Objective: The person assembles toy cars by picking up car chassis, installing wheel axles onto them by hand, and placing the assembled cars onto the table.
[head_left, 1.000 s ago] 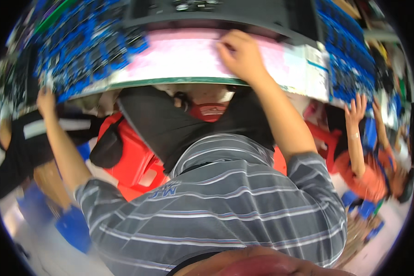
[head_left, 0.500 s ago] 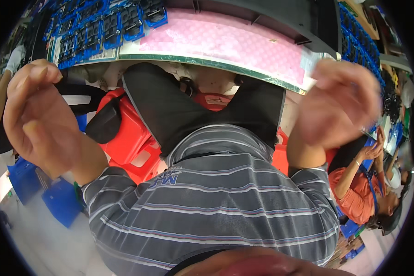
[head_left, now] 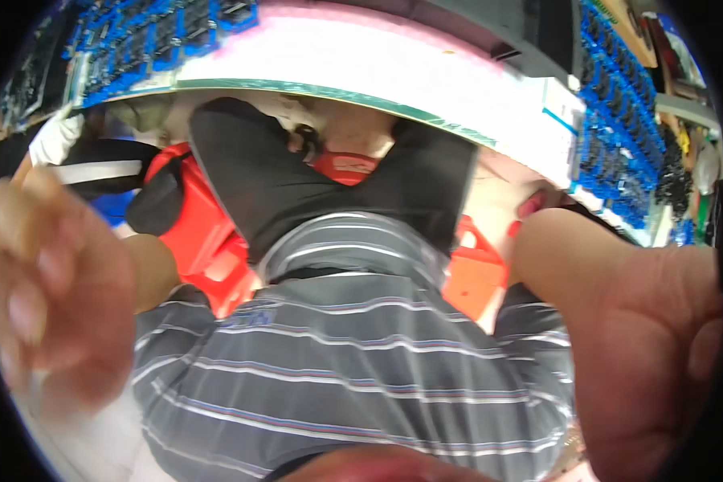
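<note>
My left hand (head_left: 60,297) is raised close to the camera at the left, blurred, its fingers loosely bent and apart with nothing seen in it. At the right, my right hand (head_left: 647,353) is also raised close, its bare palm spread toward the camera. Its fingers run into the dark rim and are mostly cut off; what the fingertips touch is hidden. Both hands are away from the worktable (head_left: 353,52), which has a pink and white top and a green front edge.
Blue trays with black parts (head_left: 165,40) lie at the table's left; more blue trays (head_left: 618,136) line the right. A dark grey frame (head_left: 490,24) crosses the back. Red stools (head_left: 189,233) stand by my legs. A white-gloved hand (head_left: 56,136) of another person shows at the left.
Both hands have come nearer the camera and moved outward and lower in the picture. The right palm has turned more toward the camera. The view has shifted slightly.
</note>
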A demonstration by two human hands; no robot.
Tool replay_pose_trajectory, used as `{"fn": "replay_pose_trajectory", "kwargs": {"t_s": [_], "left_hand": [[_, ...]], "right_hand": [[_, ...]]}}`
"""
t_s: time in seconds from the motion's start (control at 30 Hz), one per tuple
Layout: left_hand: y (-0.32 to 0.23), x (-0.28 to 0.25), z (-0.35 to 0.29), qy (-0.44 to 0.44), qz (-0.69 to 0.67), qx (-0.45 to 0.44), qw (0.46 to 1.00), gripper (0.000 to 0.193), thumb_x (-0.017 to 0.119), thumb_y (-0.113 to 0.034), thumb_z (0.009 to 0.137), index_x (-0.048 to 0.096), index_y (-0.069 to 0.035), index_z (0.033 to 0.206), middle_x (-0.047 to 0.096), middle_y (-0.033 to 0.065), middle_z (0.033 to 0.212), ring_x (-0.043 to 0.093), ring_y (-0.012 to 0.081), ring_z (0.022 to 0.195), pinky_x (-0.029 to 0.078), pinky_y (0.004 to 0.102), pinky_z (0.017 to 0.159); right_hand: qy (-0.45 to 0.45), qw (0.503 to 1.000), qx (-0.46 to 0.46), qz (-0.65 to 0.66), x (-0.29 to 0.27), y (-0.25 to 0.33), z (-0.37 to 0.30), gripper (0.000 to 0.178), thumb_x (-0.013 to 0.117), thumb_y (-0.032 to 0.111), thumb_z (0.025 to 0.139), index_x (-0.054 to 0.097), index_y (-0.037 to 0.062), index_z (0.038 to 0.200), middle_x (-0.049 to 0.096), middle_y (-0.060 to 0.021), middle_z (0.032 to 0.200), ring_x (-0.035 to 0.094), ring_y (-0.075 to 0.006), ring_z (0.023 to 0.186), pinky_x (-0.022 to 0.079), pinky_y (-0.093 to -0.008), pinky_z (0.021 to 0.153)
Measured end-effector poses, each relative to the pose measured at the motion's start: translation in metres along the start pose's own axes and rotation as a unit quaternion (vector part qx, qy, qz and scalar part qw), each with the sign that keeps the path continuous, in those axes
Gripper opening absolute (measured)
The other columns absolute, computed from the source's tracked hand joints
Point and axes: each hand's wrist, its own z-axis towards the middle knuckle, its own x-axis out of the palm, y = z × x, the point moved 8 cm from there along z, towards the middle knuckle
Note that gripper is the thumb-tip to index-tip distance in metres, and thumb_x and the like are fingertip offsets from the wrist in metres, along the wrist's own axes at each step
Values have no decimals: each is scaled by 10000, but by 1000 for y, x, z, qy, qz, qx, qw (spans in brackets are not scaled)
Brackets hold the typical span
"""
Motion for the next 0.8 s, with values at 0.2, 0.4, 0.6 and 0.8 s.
{"fn": "replay_pose_trajectory", "kwargs": {"t_s": [0.2,0.4,0.6,0.8], "left_hand": [[-18,50,2,-90,-176,21,980,72,621,-174,930,648,-147,992,595,-4,967,606,183,838,421,311,706],[-14,96,14,-132,-249,-74,957,145,573,-164,979,567,-74,864,550,32,819,550,168,696,405,273,531],[-10,96,14,-129,-263,-70,954,163,576,-195,975,574,-63,880,554,36,825,551,166,704,409,274,546],[-12,96,11,-122,-274,-62,952,190,579,-226,972,581,-52,896,558,39,831,551,164,712,413,274,561]], "right_hand": [[-62,995,-67,-36,-30,15,12,508,605,356,992,527,-29,1315,613,-191,1128,584,-220,791,472,-385,695],[-71,994,-56,-61,-32,14,-5,480,612,334,987,540,-29,1291,617,-182,1109,583,-212,778,471,-375,685],[-84,992,-57,-74,-29,12,-10,451,618,312,981,553,-30,1268,620,-173,1090,583,-204,764,469,-364,675],[-90,990,-61,-86,-25,21,-13,422,625,290,976,566,-31,1244,623,-164,1071,583,-196,750,468,-354,664]]}}
